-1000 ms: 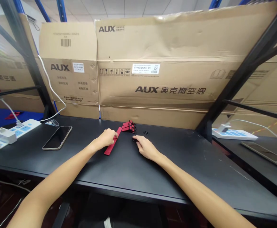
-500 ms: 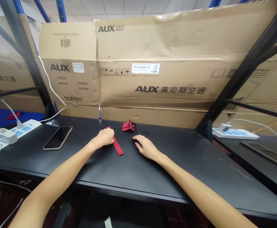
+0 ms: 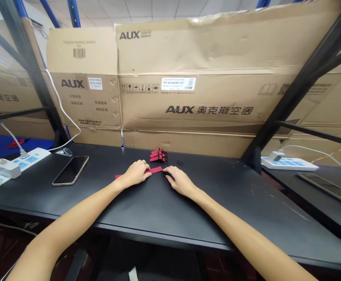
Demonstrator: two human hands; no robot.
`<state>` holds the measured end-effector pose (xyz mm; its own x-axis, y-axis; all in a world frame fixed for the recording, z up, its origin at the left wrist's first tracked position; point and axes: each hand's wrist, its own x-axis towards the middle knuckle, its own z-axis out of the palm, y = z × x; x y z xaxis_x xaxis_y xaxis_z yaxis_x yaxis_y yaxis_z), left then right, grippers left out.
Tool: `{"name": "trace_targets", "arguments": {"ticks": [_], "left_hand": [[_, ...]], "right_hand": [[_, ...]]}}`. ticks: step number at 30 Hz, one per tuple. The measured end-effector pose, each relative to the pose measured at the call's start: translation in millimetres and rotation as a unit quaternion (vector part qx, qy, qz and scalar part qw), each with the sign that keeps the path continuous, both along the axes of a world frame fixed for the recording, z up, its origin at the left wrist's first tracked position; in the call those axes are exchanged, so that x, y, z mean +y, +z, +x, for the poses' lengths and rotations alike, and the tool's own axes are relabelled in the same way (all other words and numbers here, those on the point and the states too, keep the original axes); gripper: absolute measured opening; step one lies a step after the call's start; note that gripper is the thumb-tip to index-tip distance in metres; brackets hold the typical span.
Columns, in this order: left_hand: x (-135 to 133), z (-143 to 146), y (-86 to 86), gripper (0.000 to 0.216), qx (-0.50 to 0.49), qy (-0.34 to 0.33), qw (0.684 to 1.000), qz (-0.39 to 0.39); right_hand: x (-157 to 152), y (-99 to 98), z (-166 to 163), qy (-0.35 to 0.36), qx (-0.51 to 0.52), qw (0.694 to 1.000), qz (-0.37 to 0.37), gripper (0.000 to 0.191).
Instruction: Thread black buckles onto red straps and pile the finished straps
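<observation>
My left hand (image 3: 134,174) rests on a flat red fabric strap (image 3: 154,170) and grips it on the black table (image 3: 188,210). The strap lies roughly crosswise, with one end showing left of that hand and the other reaching my right hand (image 3: 180,181). Those curled fingers hold a small dark piece (image 3: 168,175), partly hidden. Just beyond the hands sits a stack of red straps with black clips (image 3: 158,156). Small black loops (image 3: 180,163) lie to its right.
A smartphone (image 3: 70,170) lies left of my hands, near a white power strip (image 3: 24,160) with plugged-in cables. Large AUX cardboard cartons (image 3: 185,86) stand along the table's back edge. A black rack upright (image 3: 293,97) stands at the right, beside a second power strip (image 3: 287,164).
The red strap has swung from pointing towards me to lying crosswise between my hands. My left hand has shifted slightly left. My right hand has barely moved.
</observation>
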<state>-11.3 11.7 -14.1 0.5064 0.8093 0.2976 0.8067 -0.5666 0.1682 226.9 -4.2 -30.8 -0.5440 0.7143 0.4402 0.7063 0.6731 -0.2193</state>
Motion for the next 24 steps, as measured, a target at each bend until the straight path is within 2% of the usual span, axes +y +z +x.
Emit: {"name": "trace_targets", "arguments": {"ticks": [5,8,12,16,20,24], "left_hand": [[4,2,-0.1,0.015,-0.056,-0.030,0.996,-0.065],[5,0,2.3,0.019,-0.087,-0.034,0.989,-0.115],[2,1,2.1,0.024,-0.104,-0.033,0.983,-0.146],[-4,8,-0.8,0.022,-0.083,-0.038,0.989,-0.116],[-11,15,-0.4,0.021,-0.056,-0.055,0.994,-0.072],[-18,20,1.6,0.024,-0.039,-0.045,0.997,-0.043]], "right_hand": [[-1,0.4,-1,-0.004,0.016,1.000,-0.001,0.025],[-2,0.1,-2,-0.020,0.019,1.000,-0.010,0.025],[-2,-0.4,-3,-0.022,0.049,0.998,-0.029,0.027],[1,-2.1,-4,-0.021,0.114,0.991,-0.060,0.030],[4,-4.8,-4,-0.047,0.185,0.977,-0.093,0.030],[4,-3.2,-3,-0.074,0.220,0.966,-0.115,0.028]]}}
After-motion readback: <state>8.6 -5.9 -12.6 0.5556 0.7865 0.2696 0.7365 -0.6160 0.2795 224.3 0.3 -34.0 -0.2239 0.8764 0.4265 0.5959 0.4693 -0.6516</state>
